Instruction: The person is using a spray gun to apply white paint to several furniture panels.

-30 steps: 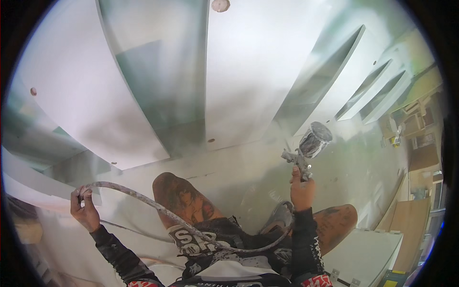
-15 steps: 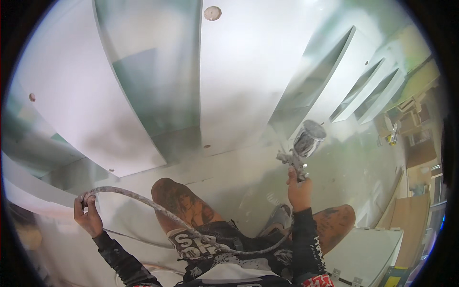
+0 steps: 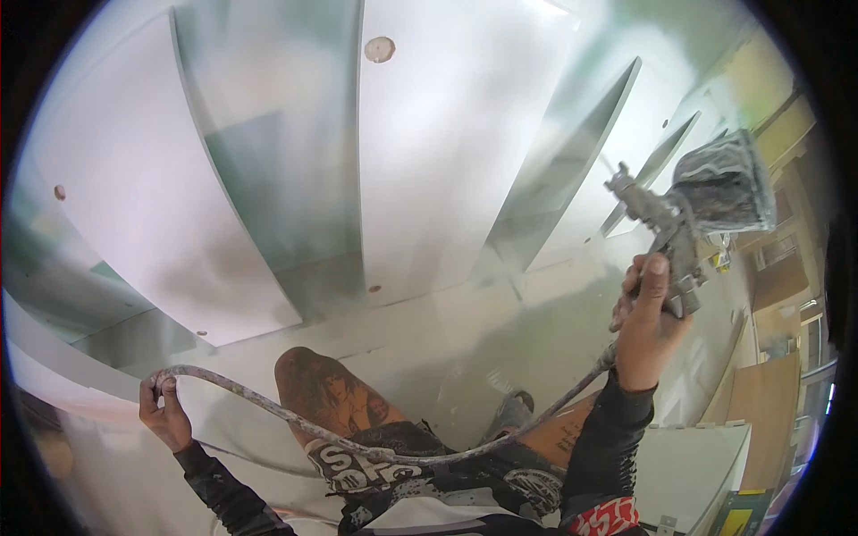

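Observation:
My right hand is closed round the handle of a spray gun, raised at the right. On the gun sits a paint-smeared cup, and the nozzle points up and left toward white panels. From the handle a spattered air hose droops across my lap. At the lower left my left hand pinches that hose between thumb and fingers. The nearest white panel stands upright ahead, with a round hole near its top. A second white panel stands to its left.
More white panels stand in a row toward the right. A greenish, paint-dusted floor lies between them and my legs. Boards lean at the far right, beside a white box. Haze hangs round the panels.
My right hand has risen and moved right with the spray gun, bringing it closer and tilting its cup rightward. The hose hangs more stretched toward it. My left hand stays nearly in place.

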